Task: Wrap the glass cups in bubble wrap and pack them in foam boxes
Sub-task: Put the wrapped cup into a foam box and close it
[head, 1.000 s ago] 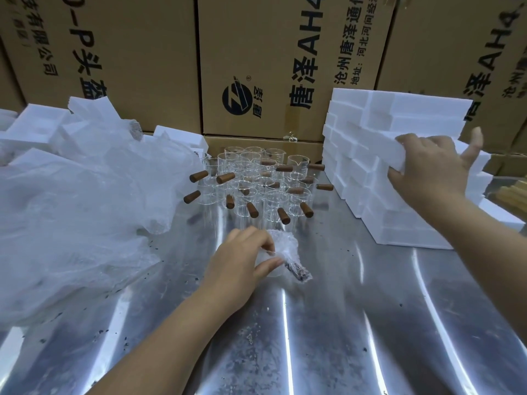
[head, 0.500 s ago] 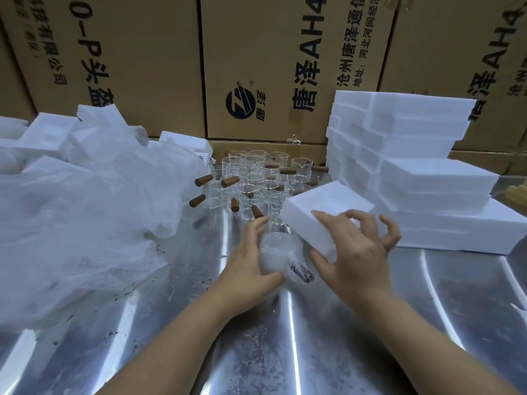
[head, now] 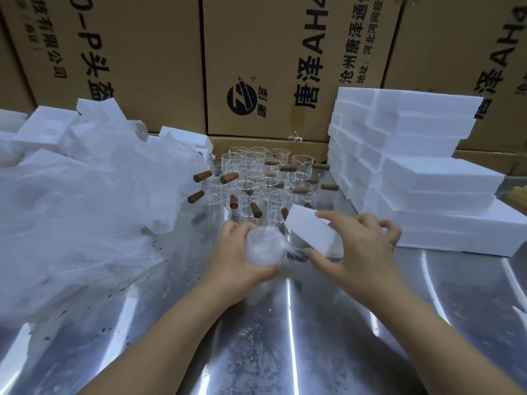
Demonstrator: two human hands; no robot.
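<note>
The left hand (head: 242,263) curls its fingers and thumb round a small glass cup bundled in clear bubble wrap (head: 263,246), holding it just above the shiny steel table (head: 256,352). A dark bit of the bundle pokes out on the side toward the right hand (head: 362,252). That hand grips a white rectangular foam box (head: 310,232), thumb under its near corner and forefinger along its top edge, with the box tilted. The two hands are close together, and the wrapped cup and the box are just beside each other between them.

Beyond the hands stands a cluster of clear glass cups with brown wooden handles (head: 256,178). Beyond and outside the right hand is a stack of white foam boxes (head: 413,166). Outside the left hand lies a loose heap of clear bubble wrap (head: 79,209). Brown printed cardboard cartons (head: 285,52) stand at the back.
</note>
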